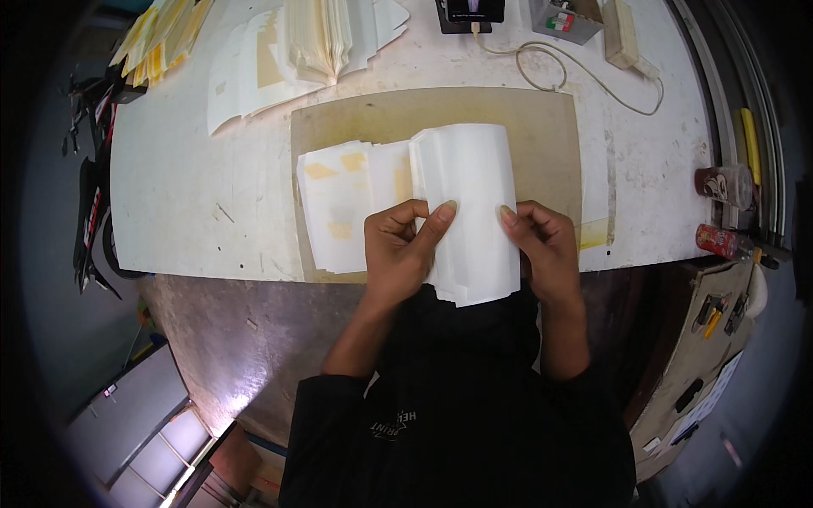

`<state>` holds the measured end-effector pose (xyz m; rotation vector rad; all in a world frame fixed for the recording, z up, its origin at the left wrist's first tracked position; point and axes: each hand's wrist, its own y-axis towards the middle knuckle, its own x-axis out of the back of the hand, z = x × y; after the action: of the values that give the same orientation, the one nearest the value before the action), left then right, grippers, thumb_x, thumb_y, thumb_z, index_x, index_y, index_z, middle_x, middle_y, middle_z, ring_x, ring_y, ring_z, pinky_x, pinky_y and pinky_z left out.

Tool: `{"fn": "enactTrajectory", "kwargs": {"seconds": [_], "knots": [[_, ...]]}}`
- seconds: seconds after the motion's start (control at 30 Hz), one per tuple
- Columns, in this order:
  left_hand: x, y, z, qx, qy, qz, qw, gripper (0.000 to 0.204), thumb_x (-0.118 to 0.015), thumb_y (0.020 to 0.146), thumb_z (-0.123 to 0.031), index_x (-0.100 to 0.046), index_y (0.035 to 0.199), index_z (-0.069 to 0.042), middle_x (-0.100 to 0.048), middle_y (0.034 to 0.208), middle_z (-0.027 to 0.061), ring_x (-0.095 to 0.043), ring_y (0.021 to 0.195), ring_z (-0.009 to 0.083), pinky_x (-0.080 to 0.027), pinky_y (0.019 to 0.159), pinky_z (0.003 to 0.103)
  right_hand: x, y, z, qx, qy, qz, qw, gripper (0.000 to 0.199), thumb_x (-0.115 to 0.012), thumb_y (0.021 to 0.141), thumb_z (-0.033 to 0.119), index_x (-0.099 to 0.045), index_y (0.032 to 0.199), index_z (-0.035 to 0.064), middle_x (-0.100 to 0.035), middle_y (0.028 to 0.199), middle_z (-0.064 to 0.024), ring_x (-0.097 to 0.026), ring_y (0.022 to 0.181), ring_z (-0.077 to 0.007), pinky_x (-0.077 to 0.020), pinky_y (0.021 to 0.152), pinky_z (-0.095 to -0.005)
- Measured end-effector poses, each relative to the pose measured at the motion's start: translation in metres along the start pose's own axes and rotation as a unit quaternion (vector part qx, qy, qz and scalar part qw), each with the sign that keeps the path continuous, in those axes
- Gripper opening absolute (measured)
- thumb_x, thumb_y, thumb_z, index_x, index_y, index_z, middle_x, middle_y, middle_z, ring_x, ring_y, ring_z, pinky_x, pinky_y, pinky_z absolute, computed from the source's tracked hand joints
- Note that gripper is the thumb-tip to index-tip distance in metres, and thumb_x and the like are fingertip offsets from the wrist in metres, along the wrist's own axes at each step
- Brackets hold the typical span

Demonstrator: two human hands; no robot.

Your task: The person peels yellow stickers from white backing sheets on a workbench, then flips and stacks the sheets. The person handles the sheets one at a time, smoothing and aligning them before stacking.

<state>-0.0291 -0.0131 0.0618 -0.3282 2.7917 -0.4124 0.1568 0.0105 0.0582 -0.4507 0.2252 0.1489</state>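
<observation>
Between my two hands is a white stack of paper sheets (pixel 474 173), bent into a curve along its length. My left hand (pixel 402 245) grips its left edge, thumb on top and fingers curled beneath. On the right edge, my right hand (pixel 546 245) pinches it the same way, its fingers partly hidden. The stack's lower end hangs past the table's front edge, toward my body. Just left of it, white sheets with yellowish patches (pixel 334 203) lie on a tan board (pixel 500 106); the held stack covers part of them.
A thick pile of folded papers (pixel 318 42) stands at the back left, with yellow-edged papers (pixel 165 38) beyond. A phone (pixel 474 10) with a cable (pixel 550 55) lies at the back, near a grey box (pixel 567 21). A plastic cup (pixel 724 184) and a red bottle (pixel 720 241) sit at the right edge.
</observation>
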Motion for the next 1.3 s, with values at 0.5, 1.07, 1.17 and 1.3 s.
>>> {"fn": "enactTrajectory", "kwargs": {"seconds": [0.5,1.07,1.17,1.3], "knots": [[0.004,0.002,-0.008,0.021,-0.066,0.022,0.997,0.013,-0.071,0.093,-0.006,-0.068,0.088,0.005,-0.072,0.082,0.0115,-0.066,0.068,0.0095,-0.055,0.061,0.024,0.011,0.009,-0.006,-0.06,0.156,0.035,0.985,0.012,-0.067,0.096,0.011,-0.07,0.094,-0.0003,-0.07,0.089,-0.004,-0.061,0.081,-0.0079,-0.0469,0.078,-0.0246],[0.015,0.004,-0.023,0.013,-0.053,-0.06,0.997,0.012,-0.071,0.092,-0.008,-0.07,0.094,0.003,-0.072,0.083,0.0093,-0.065,0.066,0.0083,-0.054,0.061,0.023,0.017,0.021,-0.035,0.112,-0.043,-0.107,0.987,0.011,-0.064,0.097,0.005,-0.059,0.106,0.0002,-0.066,0.081,0.0015,-0.055,0.073,-0.0024,-0.042,0.067,-0.0184],[0.026,0.002,-0.03,-0.012,-0.061,-0.087,0.994,0.013,-0.068,0.093,-0.009,-0.07,0.097,0.003,-0.073,0.086,0.0085,-0.066,0.07,0.0084,-0.054,0.064,0.023,0.014,0.019,-0.022,0.131,-0.117,-0.09,0.98,0.014,-0.063,0.097,0.004,-0.058,0.109,-0.0007,-0.064,0.079,0.0014,-0.054,0.074,-0.0018,-0.0415,0.067,-0.0181],[0.052,0.005,-0.033,-0.023,-0.103,-0.072,0.992,0.019,-0.064,0.096,-0.013,-0.07,0.102,0.003,-0.073,0.09,0.0105,-0.067,0.073,0.0111,-0.053,0.069,0.023,0.02,0.022,-0.025,0.085,-0.026,-0.073,0.993,0.016,-0.063,0.098,0.006,-0.057,0.112,-0.0004,-0.067,0.085,-0.0013,-0.055,0.078,-0.0027,-0.0437,0.074,-0.0193]]}}
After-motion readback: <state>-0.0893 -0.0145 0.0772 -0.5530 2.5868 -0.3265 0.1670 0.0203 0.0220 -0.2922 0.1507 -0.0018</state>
